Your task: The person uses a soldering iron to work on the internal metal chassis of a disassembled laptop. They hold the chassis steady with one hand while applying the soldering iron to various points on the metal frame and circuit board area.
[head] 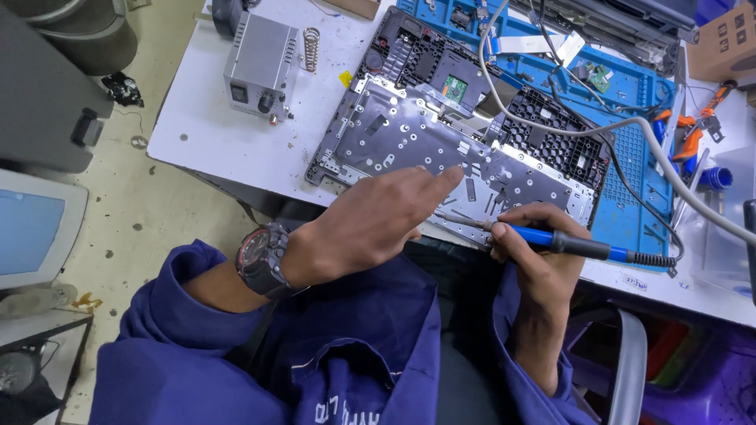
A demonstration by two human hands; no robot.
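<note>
right hand [529, 236] grips the blue soldering iron [579, 245]; the left hand [370, 224], empty with forefinger pointing, risks a burn beside its tip on the laptop keyboard backplate [409, 130].

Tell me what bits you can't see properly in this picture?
- Head view: the soldering iron tip is hidden behind the left hand, so its contact with the metal keyboard plate cannot be told.
- The right hand covers the iron's front grip.
- The grey cable runs off the right edge.
- The grey monitor is cut off by the left edge.
- Plate screws are too small to count.
</note>
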